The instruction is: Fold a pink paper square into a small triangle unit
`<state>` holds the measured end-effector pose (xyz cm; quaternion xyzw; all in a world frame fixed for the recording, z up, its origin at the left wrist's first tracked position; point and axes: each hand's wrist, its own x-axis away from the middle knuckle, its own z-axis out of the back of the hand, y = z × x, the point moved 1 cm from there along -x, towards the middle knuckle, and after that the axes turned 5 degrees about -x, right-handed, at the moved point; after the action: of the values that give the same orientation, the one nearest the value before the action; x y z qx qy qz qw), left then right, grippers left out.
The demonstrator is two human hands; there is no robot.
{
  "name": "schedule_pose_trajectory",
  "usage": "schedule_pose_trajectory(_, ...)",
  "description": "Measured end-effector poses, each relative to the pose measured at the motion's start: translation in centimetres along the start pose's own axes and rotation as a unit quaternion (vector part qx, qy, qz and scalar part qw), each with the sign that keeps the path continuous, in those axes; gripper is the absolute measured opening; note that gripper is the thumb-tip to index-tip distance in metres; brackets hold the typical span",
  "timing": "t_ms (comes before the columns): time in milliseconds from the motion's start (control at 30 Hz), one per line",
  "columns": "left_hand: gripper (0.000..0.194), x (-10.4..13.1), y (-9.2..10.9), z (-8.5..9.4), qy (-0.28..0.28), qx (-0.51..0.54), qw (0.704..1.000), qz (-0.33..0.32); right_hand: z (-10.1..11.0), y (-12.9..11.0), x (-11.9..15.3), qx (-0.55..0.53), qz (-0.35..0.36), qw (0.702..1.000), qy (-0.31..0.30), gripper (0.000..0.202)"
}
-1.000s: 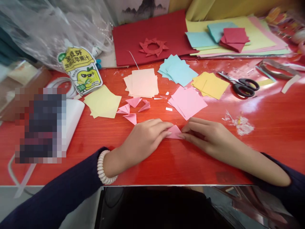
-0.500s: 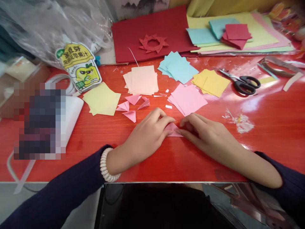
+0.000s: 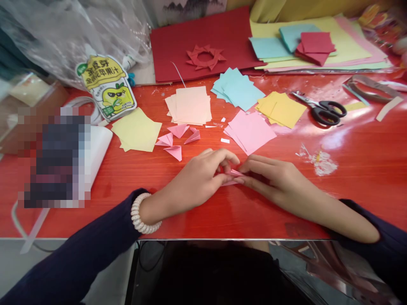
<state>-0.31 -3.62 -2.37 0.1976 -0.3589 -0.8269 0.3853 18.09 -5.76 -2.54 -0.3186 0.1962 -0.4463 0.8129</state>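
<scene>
nearest the body, both dark-sleeved forearms lie on the glossy red surface (image 3: pixel 356 169), a beaded white bracelet (image 3: pixel 141 214) on the left wrist. the left hand (image 3: pixel 197 182) and right hand (image 3: pixel 273 178) meet at a small pink folded paper piece (image 3: pixel 234 173), which sits on the surface between the fingertips, just in front of the person. a second ago it lay flat under pressing fingers; now the left hand has arched, forefinger and thumb pinched on the paper's left edge, and a flap looks lifted off the surface, so the work seems to have passed from flattening a crease to raising or tucking a flap. the right hand lies flatter, its fingertips closed lightly on the paper's right point, pinning it.

just beyond, left of the hands, four finished pink folded units (image 3: pixel 176 140) lie in a loose cluster, sharp-cornered and triangular. past them sit stacks of thin matte squares: pale yellow squares (image 3: pixel 136 129), cream squares (image 3: pixel 190 106), pink squares (image 3: pixel 251 131), blue squares (image 3: pixel 237 89), yellow squares (image 3: pixel 281 110). black-handled scissors (image 3: pixel 321 110) lie to the right, with white paper scraps (image 3: pixel 319 163) nearer. at far left a printed juice pouch (image 3: pixel 108 87) leans by crinkled clear plastic. farthest back, a dark red folded ring (image 3: pixel 205 57) with star-like points rests on a dark red sheet (image 3: pixel 178 46).
</scene>
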Motion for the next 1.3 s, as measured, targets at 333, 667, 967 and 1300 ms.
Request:
schedule_pose_trajectory(333, 0.016, 0.0, 0.0, -0.1, 0.019, 0.052, 0.998, 0.037, 0.2, 0.0, 0.3, -0.26, -0.132, 0.956, -0.028, 0.022)
schedule_pose_trajectory(667, 0.01, 0.0, 0.1, -0.3, 0.1, -0.045, 0.994, 0.0, -0.2, -0.2, -0.2, -0.29, -0.137, 0.947, -0.029, 0.02)
schedule_pose_trajectory(967, 0.009, 0.4, 0.2, -0.5, 0.16, -0.134, 0.976, -0.064, -0.6, -0.5, 0.0, -0.217, -0.102, 0.97, 0.035, 0.021)
schedule_pose_trajectory(1300, 0.01, 0.3, 0.2, -0.5, 0.154, -0.12, 0.978, -0.078, -0.7, -0.5, 0.0, -0.192, -0.092, 0.976, 0.039, 0.024)
